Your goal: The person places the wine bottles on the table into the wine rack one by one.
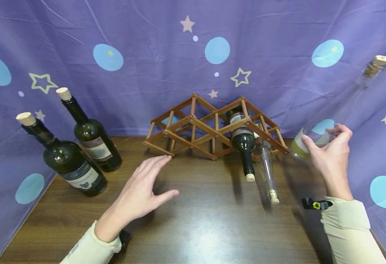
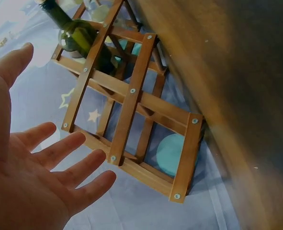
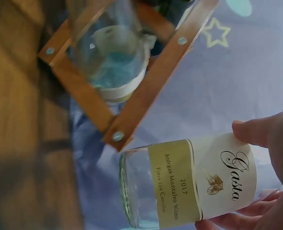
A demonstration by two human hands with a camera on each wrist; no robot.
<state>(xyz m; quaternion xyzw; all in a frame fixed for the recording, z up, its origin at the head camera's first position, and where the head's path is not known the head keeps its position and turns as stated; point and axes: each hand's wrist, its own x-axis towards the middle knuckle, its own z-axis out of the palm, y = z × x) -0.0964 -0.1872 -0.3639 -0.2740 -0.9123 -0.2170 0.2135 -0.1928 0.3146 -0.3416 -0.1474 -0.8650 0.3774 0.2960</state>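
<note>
My right hand (image 1: 333,157) grips a clear glass wine bottle (image 1: 339,106) round its labelled lower part. Raised at the far right, this bottle tilts with its corked neck up and to the right. In the right wrist view its cream and olive label (image 3: 203,184) faces the camera, the base close to the wooden wine rack (image 3: 153,88). My left hand (image 1: 140,189) hovers over the table before the rack's left end, fingers extended, holding nothing. A dark green bottle (image 1: 243,141) and another clear bottle (image 1: 267,163) lie in the rack's right part, corked necks pointing toward me.
Two corked dark green bottles, one at the front (image 1: 75,170) and one behind (image 1: 97,145), stand upright on the left of the brown wooden table (image 1: 193,205). A purple cloth (image 1: 166,55) with stars and dots hangs close behind the rack and along both sides.
</note>
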